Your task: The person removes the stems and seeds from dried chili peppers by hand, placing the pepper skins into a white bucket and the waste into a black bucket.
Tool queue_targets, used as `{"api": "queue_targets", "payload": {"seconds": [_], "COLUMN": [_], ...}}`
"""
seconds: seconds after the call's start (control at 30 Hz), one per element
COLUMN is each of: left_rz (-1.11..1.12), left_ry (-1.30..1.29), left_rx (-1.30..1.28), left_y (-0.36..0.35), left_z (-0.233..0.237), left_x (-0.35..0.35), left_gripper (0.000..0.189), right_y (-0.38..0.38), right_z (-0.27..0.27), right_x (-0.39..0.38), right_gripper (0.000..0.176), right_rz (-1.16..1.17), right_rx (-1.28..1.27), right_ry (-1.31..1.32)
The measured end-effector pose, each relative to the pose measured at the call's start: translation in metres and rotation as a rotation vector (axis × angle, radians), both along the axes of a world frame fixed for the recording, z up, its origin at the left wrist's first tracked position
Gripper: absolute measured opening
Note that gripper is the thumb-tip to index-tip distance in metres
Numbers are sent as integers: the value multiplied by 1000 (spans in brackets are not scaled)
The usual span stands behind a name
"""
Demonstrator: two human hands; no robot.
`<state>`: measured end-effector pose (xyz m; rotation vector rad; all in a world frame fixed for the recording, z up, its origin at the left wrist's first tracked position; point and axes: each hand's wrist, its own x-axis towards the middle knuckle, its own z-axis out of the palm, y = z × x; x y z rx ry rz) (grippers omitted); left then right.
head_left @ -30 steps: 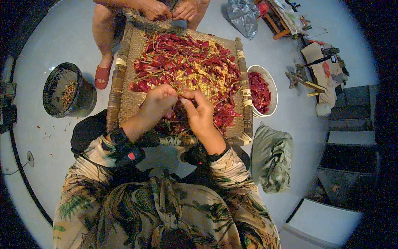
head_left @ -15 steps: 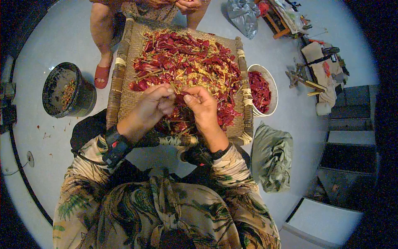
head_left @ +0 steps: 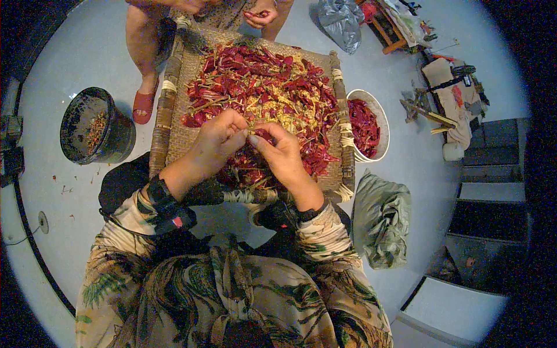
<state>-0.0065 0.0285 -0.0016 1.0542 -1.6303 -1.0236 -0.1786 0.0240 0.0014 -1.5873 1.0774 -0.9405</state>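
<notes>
A woven tray [head_left: 174,136] with a wooden frame holds a heap of dried red chilli pieces [head_left: 232,64], stems and yellow seeds. Over its near half, my left hand [head_left: 216,139] is closed, its fingertips pinched close to the other hand; what they grip is too small to make out. My right hand [head_left: 279,153] holds a dark red chilli piece [head_left: 264,134] between thumb and curled fingers. The fingertips of both hands almost meet above the heap.
A black bucket [head_left: 98,127] with some seeds stands left, a white bucket [head_left: 364,126] of red pieces right. Beside my right knee lies a green-grey bag [head_left: 380,223]. A co-worker's hand [head_left: 261,16] and red slipper [head_left: 143,106] are across the tray.
My left hand has turned, its fingers closing nearer my right fingertips. My right hand has shifted slightly. Across the tray, the co-worker's hands have moved apart, one now opened palm up.
</notes>
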Motion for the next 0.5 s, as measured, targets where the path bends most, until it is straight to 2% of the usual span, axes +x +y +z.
{"api": "queue_targets", "payload": {"seconds": [0.1, 0.13, 0.2, 0.3, 0.33, 0.43, 0.5], "left_rz": [60, 67, 80, 324, 336, 311, 381], "left_ry": [-371, -417, -509, -633, -521, -425, -414], "left_rx": [-195, -212, -246, -341, -216, -257, -279], "left_y": [-1, 0, 0, -29, -27, -23, -16], "left_z": [2, 3, 5, -31, -11, 23, 33], "left_x": [3, 3, 5, 30, 40, 56, 75], "left_gripper": [11, 11, 10, 11, 11, 12, 13], "right_y": [-1, -1, -1, -1, -1, -5, -9], "right_z": [-8, -12, -18, -14, -10, -3, -12], "right_x": [-1, -1, -2, -8, -10, -13, -15], "right_gripper": [14, 14, 15, 16, 17, 20, 24], "right_rz": [-19, -24, -25, -31, -30, -36, -52], "right_rx": [-62, -99, 4, 93, 111, 263, 266], "right_ry": [112, 163, 129, 14, -37, -133, -116]}}
